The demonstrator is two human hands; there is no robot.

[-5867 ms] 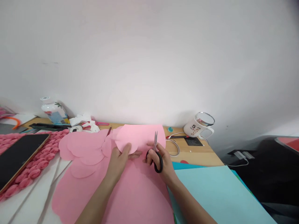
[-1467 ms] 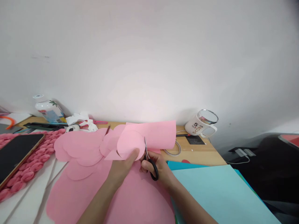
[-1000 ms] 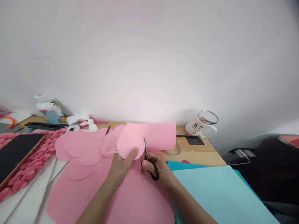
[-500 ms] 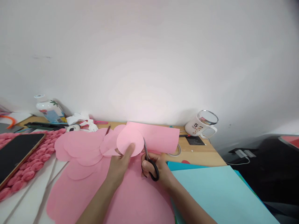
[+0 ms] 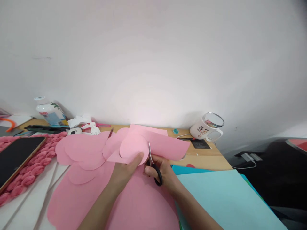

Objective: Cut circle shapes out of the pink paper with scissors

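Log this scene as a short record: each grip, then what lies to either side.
Left grip: holds pink paper by its rounded part, thumb on top
Right grip: holds black-handled scissors, blades at the rounded edge
Left side: rounded pink shapes; dark phone on pink mat
Right side: light blue sheet; white mug near wall
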